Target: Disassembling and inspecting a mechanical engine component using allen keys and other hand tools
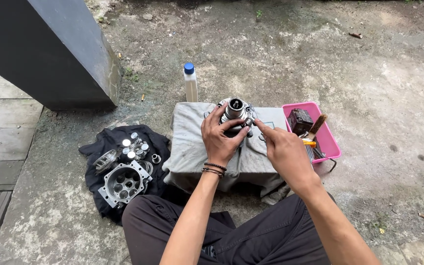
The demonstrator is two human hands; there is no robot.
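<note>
Polished metal at frame centre: a round engine part (235, 114) sits on a grey cloth-draped block (192, 142), the left hand (218, 138) curled around its side, gripping it. The right hand (283, 151) pinches a small piece against the part with thumb and forefinger. Lower left, a black cloth (105, 142) carries one ribbed casing (123, 183) and several small shiny parts. One pink plastic tray (331, 142) holds tools; one blue-capped bottle (190, 82) stands behind.

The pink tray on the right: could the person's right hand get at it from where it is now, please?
Probably yes. The right hand pinches at the metal part on the grey cloth, and the pink tray lies just beside it on the ground, with nothing between them.
</note>
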